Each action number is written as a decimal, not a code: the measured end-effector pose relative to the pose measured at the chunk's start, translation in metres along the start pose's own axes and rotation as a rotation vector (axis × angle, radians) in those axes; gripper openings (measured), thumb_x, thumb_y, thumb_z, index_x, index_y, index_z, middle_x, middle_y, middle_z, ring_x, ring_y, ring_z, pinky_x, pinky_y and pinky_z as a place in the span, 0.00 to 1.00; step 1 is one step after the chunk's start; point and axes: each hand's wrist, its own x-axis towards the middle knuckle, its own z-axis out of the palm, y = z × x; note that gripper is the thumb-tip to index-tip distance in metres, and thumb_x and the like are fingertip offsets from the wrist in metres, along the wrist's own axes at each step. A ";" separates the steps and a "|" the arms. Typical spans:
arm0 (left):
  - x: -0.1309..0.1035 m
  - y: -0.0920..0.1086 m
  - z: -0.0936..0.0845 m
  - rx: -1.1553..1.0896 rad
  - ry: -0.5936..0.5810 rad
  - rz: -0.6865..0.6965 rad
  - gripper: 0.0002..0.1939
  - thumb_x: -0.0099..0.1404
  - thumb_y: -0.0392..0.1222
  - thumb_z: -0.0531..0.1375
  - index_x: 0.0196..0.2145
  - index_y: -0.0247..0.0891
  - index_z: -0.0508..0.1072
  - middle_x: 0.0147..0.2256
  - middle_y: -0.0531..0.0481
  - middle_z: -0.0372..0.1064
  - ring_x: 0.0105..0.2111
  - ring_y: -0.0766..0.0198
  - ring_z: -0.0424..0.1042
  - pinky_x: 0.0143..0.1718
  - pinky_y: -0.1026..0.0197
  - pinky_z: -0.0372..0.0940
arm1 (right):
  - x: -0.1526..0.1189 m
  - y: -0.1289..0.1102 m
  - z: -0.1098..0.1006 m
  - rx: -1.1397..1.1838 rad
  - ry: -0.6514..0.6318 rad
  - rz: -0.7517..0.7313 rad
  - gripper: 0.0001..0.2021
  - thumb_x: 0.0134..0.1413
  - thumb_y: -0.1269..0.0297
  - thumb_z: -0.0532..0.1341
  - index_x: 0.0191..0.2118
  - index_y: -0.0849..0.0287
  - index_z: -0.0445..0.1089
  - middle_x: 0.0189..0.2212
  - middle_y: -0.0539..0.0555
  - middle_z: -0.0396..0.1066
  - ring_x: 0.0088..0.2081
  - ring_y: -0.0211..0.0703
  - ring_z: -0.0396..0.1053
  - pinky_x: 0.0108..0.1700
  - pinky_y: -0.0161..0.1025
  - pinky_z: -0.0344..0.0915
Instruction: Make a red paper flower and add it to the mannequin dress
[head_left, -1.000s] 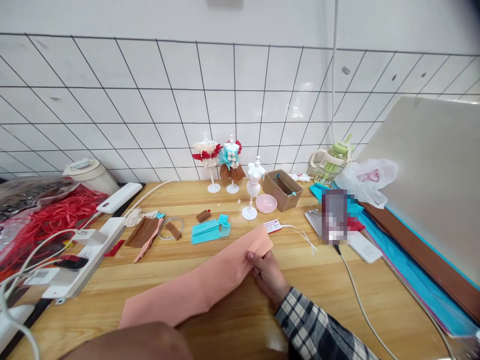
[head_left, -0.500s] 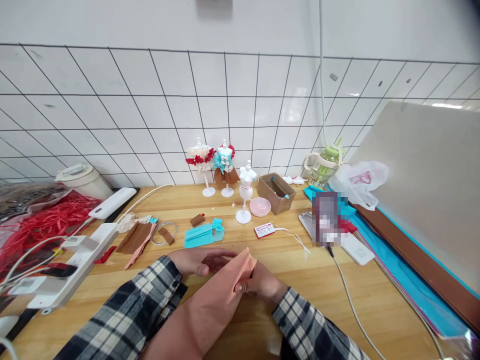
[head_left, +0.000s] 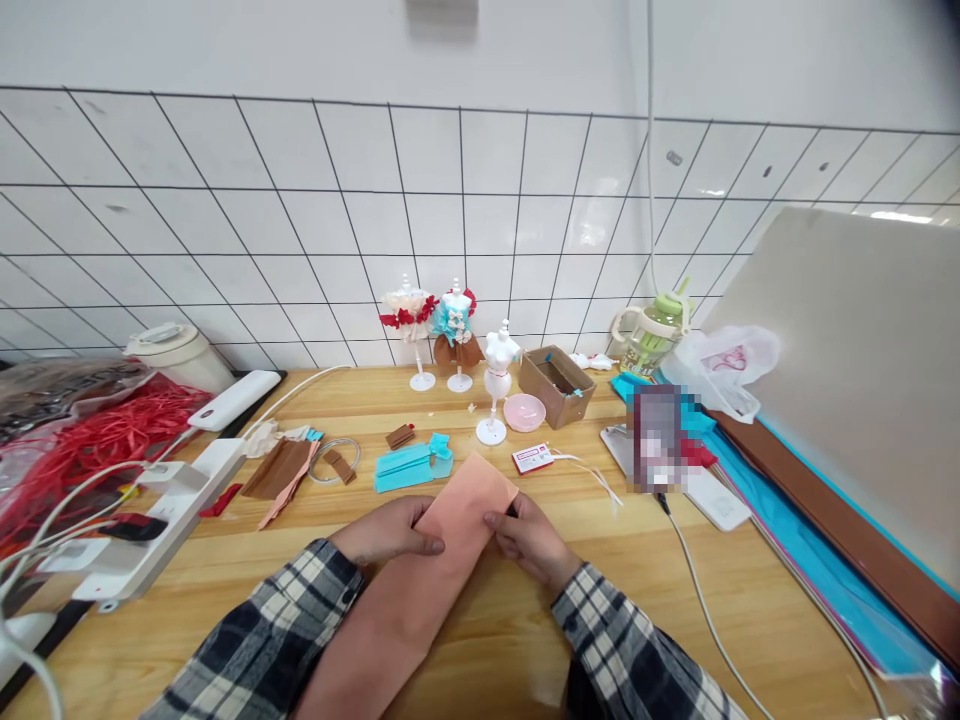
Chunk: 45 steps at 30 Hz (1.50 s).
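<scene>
A long strip of peach crepe paper (head_left: 457,540) runs from the bottom edge up to the middle of the table, its far end spread flat. My left hand (head_left: 390,530) grips its left edge, thumb on top and fingers hidden beneath. With thumb and fingers closed, my right hand (head_left: 536,540) pinches the right edge near the far corner. A small dark bit shows by the right fingers; I cannot make out what it is. Beyond the strip lie folded turquoise paper pieces (head_left: 405,468) and a small brown folded piece (head_left: 400,436).
A bare white mini dress form (head_left: 498,365) stands behind, with two dressed ones (head_left: 454,320) near the wall. Beside it are a pink bowl (head_left: 524,412) and cardboard box (head_left: 559,390). Left is a power strip (head_left: 169,520); right, a phone (head_left: 716,498) and cable.
The strip's far end has gone from bunched and folded to spread flat. My left hand has closed onto its left edge, thumb on top. The view has shifted slightly.
</scene>
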 end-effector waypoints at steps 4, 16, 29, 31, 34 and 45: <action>-0.005 -0.007 0.003 -0.141 -0.090 -0.039 0.22 0.53 0.47 0.66 0.45 0.37 0.75 0.45 0.46 0.75 0.48 0.48 0.70 0.51 0.50 0.61 | 0.000 0.002 0.000 0.012 0.012 -0.002 0.20 0.39 0.59 0.70 0.34 0.60 0.60 0.16 0.38 0.52 0.14 0.23 0.42 0.16 0.28 0.32; -0.033 -0.007 0.015 -0.513 -0.031 -0.079 0.24 0.54 0.43 0.66 0.49 0.36 0.72 0.50 0.42 0.71 0.49 0.51 0.70 0.52 0.52 0.61 | -0.038 0.004 -0.007 -0.410 0.155 0.029 0.29 0.55 0.38 0.46 0.37 0.63 0.66 0.15 0.48 0.65 0.12 0.27 0.46 0.14 0.30 0.39; -0.027 -0.005 0.022 -0.387 0.026 -0.094 0.25 0.50 0.44 0.68 0.45 0.32 0.74 0.47 0.40 0.73 0.49 0.46 0.68 0.52 0.47 0.60 | -0.064 0.011 0.006 -0.596 -0.134 0.076 0.28 0.58 0.38 0.44 0.34 0.61 0.64 0.19 0.49 0.67 0.16 0.30 0.50 0.18 0.30 0.46; -0.027 -0.006 0.022 -0.386 0.017 -0.088 0.24 0.50 0.43 0.68 0.45 0.32 0.74 0.47 0.40 0.73 0.49 0.47 0.69 0.52 0.48 0.60 | -0.063 0.010 0.006 -0.618 -0.135 0.057 0.28 0.58 0.39 0.44 0.34 0.61 0.64 0.18 0.49 0.66 0.17 0.31 0.52 0.20 0.31 0.47; -0.027 -0.007 0.022 -0.406 -0.012 -0.069 0.23 0.51 0.42 0.68 0.45 0.33 0.74 0.45 0.41 0.74 0.47 0.48 0.70 0.51 0.50 0.61 | -0.062 0.013 0.006 -0.653 -0.124 0.010 0.27 0.59 0.40 0.44 0.35 0.61 0.64 0.19 0.49 0.66 0.20 0.33 0.55 0.22 0.31 0.50; -0.026 -0.005 0.019 -0.367 -0.037 -0.083 0.21 0.52 0.40 0.67 0.45 0.33 0.74 0.45 0.42 0.74 0.47 0.51 0.70 0.49 0.53 0.63 | -0.059 0.015 0.007 -0.516 -0.202 0.040 0.26 0.59 0.40 0.44 0.34 0.61 0.62 0.19 0.48 0.66 0.15 0.30 0.50 0.18 0.31 0.46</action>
